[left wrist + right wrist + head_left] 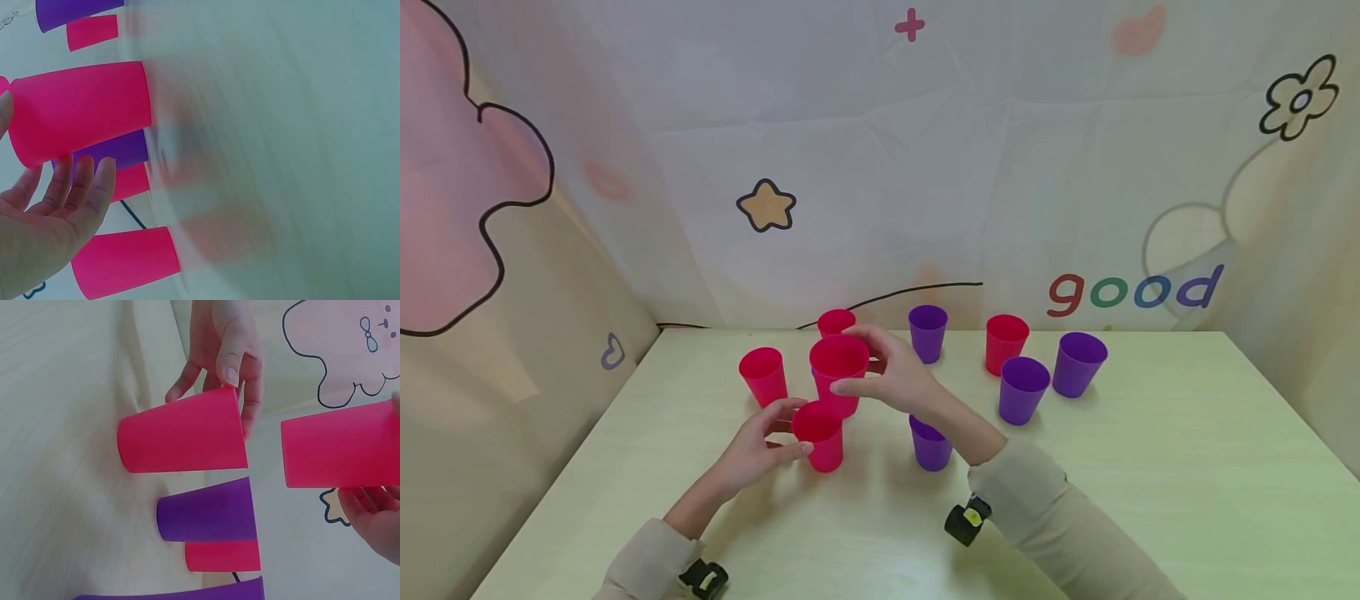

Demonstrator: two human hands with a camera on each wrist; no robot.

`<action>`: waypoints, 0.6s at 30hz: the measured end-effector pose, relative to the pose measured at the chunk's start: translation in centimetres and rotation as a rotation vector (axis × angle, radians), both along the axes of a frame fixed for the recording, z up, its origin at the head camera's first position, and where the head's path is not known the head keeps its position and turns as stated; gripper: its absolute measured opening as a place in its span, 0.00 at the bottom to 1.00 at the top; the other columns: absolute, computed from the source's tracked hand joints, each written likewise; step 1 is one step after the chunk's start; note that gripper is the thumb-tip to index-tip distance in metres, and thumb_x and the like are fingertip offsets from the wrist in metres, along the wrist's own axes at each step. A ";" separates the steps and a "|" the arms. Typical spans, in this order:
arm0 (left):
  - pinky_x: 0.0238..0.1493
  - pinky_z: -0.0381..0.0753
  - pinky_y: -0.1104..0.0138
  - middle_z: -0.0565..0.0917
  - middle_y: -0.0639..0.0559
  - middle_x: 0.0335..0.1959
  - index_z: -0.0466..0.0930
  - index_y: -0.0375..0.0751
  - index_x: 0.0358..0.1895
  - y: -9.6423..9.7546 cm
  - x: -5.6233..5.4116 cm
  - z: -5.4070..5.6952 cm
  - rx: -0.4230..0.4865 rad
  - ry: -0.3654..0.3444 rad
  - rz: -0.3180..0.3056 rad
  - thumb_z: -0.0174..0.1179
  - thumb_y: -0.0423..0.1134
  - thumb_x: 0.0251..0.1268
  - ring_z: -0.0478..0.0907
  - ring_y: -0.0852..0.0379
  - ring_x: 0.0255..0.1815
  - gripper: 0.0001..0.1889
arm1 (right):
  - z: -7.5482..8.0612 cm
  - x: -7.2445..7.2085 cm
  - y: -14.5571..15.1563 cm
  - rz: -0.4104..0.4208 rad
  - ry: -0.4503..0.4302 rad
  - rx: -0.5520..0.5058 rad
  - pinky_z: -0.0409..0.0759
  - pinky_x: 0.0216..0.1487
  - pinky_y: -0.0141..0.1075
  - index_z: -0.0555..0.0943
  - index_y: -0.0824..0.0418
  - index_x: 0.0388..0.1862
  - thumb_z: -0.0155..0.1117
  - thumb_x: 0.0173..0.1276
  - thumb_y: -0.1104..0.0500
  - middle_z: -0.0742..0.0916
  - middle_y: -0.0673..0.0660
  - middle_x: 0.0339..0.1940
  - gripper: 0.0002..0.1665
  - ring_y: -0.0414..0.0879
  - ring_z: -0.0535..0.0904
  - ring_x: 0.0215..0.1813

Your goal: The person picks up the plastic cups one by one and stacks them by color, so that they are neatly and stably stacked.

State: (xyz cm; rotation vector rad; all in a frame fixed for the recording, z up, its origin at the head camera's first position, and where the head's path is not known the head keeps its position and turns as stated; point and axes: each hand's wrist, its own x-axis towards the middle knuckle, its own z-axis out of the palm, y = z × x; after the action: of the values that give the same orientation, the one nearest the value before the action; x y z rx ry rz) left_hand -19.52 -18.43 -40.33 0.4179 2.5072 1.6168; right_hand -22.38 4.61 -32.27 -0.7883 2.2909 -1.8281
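Note:
My left hand [752, 454] holds a red plastic cup [823, 442] that stands upright on the table, thumb on the near side and fingers round the far side by the rim. In the left wrist view the fingers [94, 187] lie along this cup's wall. My right hand [898, 375] grips a second red cup [841, 387] between thumb and fingers. The right wrist view shows that lifted cup [344, 447] upright, clear of the table and above the rim level of the standing cups. A purple cup [209, 512] stands behind, mostly hidden by it in the head view.
Left of the hands stands a red cup [765, 377], with another red cup [837, 322] at the back. A purple cup [932, 450] is partly behind my right wrist. Further right are a red cup [1006, 346] and several purple cups [1022, 396]. A printed curtain [880, 167] closes the back.

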 end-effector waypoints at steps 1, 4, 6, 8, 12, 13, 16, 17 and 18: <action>0.42 0.79 0.61 0.72 0.42 0.52 0.66 0.41 0.59 0.0 0.0 0.0 0.001 -0.001 0.000 0.67 0.37 0.51 0.70 0.43 0.52 0.31 | 0.0 0.0 -0.1 0.001 -0.003 0.002 0.78 0.45 0.38 0.68 0.59 0.59 0.71 0.52 0.59 0.79 0.54 0.50 0.35 0.47 0.76 0.51; 0.41 0.79 0.61 0.72 0.41 0.52 0.66 0.40 0.59 0.0 0.0 0.0 0.006 -0.004 -0.003 0.67 0.36 0.51 0.70 0.43 0.52 0.31 | -0.2 0.0 -0.3 -0.003 -0.005 0.013 0.78 0.45 0.38 0.68 0.58 0.60 0.71 0.52 0.59 0.79 0.53 0.50 0.36 0.47 0.76 0.51; 0.41 0.79 0.61 0.72 0.41 0.52 0.65 0.40 0.59 0.0 0.0 0.0 0.008 -0.007 -0.006 0.67 0.36 0.51 0.70 0.43 0.52 0.31 | -0.4 0.0 -0.5 -0.010 -0.006 0.022 0.78 0.46 0.38 0.68 0.57 0.60 0.71 0.52 0.58 0.79 0.52 0.50 0.36 0.46 0.76 0.51; 0.40 0.79 0.61 0.72 0.41 0.52 0.65 0.39 0.60 0.1 0.0 0.1 0.011 -0.009 -0.011 0.67 0.36 0.51 0.70 0.42 0.52 0.31 | -0.6 0.0 -0.7 -0.009 -0.008 0.017 0.78 0.46 0.38 0.67 0.58 0.61 0.71 0.52 0.58 0.79 0.52 0.50 0.37 0.46 0.76 0.51; 0.40 0.79 0.61 0.72 0.41 0.53 0.65 0.39 0.60 0.0 0.1 0.1 0.012 -0.004 -0.013 0.67 0.36 0.50 0.70 0.42 0.52 0.32 | -1.0 -0.1 -1.0 0.015 -0.023 -0.002 0.78 0.44 0.37 0.66 0.59 0.61 0.71 0.52 0.59 0.78 0.53 0.51 0.37 0.47 0.76 0.50; 0.40 0.79 0.61 0.72 0.41 0.53 0.65 0.39 0.60 0.0 0.1 0.1 0.013 -0.003 -0.012 0.67 0.36 0.50 0.70 0.42 0.52 0.32 | -1.1 -0.1 -1.1 0.020 -0.025 -0.003 0.78 0.44 0.37 0.66 0.59 0.61 0.71 0.52 0.59 0.78 0.54 0.51 0.37 0.47 0.76 0.50; 0.40 0.80 0.61 0.72 0.41 0.53 0.64 0.39 0.60 0.0 0.1 0.1 0.014 0.000 -0.012 0.67 0.36 0.50 0.69 0.42 0.52 0.32 | -1.4 -0.2 -1.2 0.039 -0.028 -0.004 0.79 0.43 0.37 0.68 0.59 0.60 0.70 0.53 0.60 0.79 0.54 0.50 0.35 0.47 0.76 0.50; 0.40 0.80 0.61 0.72 0.40 0.53 0.64 0.39 0.60 0.0 0.1 0.1 0.015 -0.001 -0.013 0.67 0.36 0.50 0.69 0.42 0.52 0.32 | -1.5 -0.2 -1.3 0.046 -0.027 -0.006 0.78 0.43 0.37 0.68 0.59 0.59 0.70 0.52 0.60 0.79 0.54 0.50 0.35 0.47 0.76 0.50; 0.40 0.80 0.61 0.72 0.40 0.53 0.64 0.39 0.60 0.0 0.1 0.1 0.013 -0.001 -0.012 0.67 0.36 0.50 0.70 0.42 0.52 0.32 | -1.6 -0.2 -1.3 0.053 -0.026 -0.008 0.78 0.44 0.37 0.68 0.59 0.60 0.70 0.52 0.60 0.79 0.54 0.50 0.35 0.47 0.76 0.50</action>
State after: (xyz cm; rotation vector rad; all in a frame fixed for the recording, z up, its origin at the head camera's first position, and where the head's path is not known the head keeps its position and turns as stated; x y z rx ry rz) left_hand -19.46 -18.40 -40.20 0.4331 2.4896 1.6291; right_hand -22.56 3.33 -33.85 -0.8125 2.2266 -1.8155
